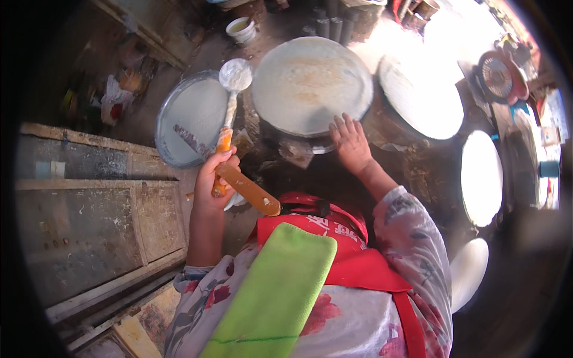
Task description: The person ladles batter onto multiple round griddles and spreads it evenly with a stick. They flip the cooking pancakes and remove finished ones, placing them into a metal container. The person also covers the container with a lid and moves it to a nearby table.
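My left hand [216, 179] grips a ladle [225, 121] with an orange handle, its round bowl up and coated with white batter, together with a long flat spatula [246, 189] whose brown end points towards my apron. Below the ladle's bowl, to its left, is a wide basin of whitish batter [197, 107]. My right hand [351, 143] has its fingers spread at the near right edge of a large round griddle [313, 85]; whether the fingertips touch it I cannot tell. A pale layer with light brown patches covers this griddle.
More round white surfaces [421, 98] stand to the right, the farther ones [482, 179] glaring in sunlight. A white tub [241, 30] of yellowish liquid sits beyond the basin. Wooden-framed panels [89, 219] line the left side. A reddish fan-like device [497, 76] is at the upper right.
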`<action>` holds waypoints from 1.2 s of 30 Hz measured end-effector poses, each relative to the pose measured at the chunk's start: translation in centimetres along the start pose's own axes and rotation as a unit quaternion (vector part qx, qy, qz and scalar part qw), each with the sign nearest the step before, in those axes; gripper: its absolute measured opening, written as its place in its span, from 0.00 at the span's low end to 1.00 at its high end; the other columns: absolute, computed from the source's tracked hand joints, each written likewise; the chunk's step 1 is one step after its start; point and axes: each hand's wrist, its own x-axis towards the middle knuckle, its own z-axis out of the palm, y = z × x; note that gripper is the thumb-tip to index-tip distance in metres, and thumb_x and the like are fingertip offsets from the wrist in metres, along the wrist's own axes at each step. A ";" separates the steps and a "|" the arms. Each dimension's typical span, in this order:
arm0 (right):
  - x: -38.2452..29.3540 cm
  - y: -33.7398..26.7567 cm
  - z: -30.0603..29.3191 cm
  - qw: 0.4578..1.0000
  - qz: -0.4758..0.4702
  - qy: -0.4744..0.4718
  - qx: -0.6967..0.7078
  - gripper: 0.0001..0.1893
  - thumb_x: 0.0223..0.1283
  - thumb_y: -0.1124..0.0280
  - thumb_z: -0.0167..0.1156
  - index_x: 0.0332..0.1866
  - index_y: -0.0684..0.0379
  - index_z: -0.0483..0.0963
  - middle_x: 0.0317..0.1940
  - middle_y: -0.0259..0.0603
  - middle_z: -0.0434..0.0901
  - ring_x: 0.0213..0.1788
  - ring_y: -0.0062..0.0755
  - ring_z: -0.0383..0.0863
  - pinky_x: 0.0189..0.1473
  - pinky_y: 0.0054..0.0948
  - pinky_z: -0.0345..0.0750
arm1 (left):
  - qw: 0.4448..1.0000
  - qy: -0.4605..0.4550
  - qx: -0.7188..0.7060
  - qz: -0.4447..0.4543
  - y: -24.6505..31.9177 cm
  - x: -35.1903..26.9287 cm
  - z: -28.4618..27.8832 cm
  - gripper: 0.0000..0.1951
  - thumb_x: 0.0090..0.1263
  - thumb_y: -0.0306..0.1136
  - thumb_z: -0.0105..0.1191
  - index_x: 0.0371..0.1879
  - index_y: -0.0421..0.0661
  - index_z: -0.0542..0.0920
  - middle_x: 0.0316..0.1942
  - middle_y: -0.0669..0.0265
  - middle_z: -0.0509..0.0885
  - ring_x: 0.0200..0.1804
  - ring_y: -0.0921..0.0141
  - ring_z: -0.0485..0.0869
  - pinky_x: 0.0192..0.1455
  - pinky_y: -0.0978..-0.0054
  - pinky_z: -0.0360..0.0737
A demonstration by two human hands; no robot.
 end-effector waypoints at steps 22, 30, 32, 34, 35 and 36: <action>10.5 1.1 -12.1 0.959 0.008 0.050 0.279 0.05 0.53 0.74 0.60 0.33 0.65 0.75 0.29 0.51 0.77 0.30 0.53 0.77 0.33 0.39 0.73 | 0.986 0.137 -0.020 0.090 5.1 -3.5 -9.8 0.09 0.64 0.31 0.51 0.39 0.41 0.74 0.17 0.73 0.70 0.14 0.80 0.68 0.19 0.84 0.68; -0.5 -3.5 -16.1 0.895 0.217 -0.088 0.380 0.12 0.49 0.79 0.60 0.18 0.68 0.65 0.13 0.47 0.66 0.17 0.25 0.66 0.21 0.30 0.63 | 0.999 0.021 -0.014 -0.029 8.1 3.6 -7.5 0.06 0.63 0.32 0.54 0.31 0.46 0.72 0.18 0.73 0.72 0.09 0.84 0.63 0.09 0.86 0.58; -2.0 -5.1 -18.1 0.831 0.293 -0.097 0.464 0.08 0.52 0.79 0.59 0.21 0.68 0.70 0.16 0.35 0.73 0.22 0.16 0.70 0.23 0.23 0.66 | 0.996 0.036 0.042 -0.067 8.6 5.9 -6.2 0.10 0.60 0.34 0.57 0.36 0.45 0.75 0.20 0.74 0.73 0.15 0.81 0.69 0.15 0.82 0.64; -4.0 -6.2 -19.8 0.784 0.397 -0.113 0.463 0.02 0.51 0.79 0.57 0.29 0.67 0.75 0.19 0.34 0.77 0.21 0.17 0.73 0.24 0.20 0.69 | 0.990 -0.053 0.073 -0.106 9.1 8.5 -4.5 0.11 0.59 0.34 0.57 0.37 0.46 0.75 0.21 0.75 0.73 0.16 0.80 0.68 0.17 0.81 0.64; -6.3 -6.6 -20.0 0.776 0.446 -0.089 0.437 0.05 0.49 0.79 0.55 0.31 0.67 0.76 0.19 0.34 0.78 0.19 0.17 0.73 0.23 0.19 0.69 | 0.981 -0.127 0.076 -0.123 8.7 10.1 -3.6 0.11 0.59 0.35 0.58 0.37 0.46 0.75 0.21 0.74 0.73 0.14 0.80 0.66 0.16 0.81 0.64; -7.0 -7.6 -20.8 0.744 0.484 -0.073 0.455 0.04 0.50 0.80 0.56 0.31 0.66 0.76 0.19 0.33 0.78 0.20 0.17 0.74 0.23 0.20 0.69 | 0.972 -0.155 0.092 -0.149 8.3 11.1 -1.9 0.11 0.59 0.35 0.58 0.37 0.46 0.75 0.21 0.74 0.73 0.14 0.80 0.67 0.16 0.81 0.64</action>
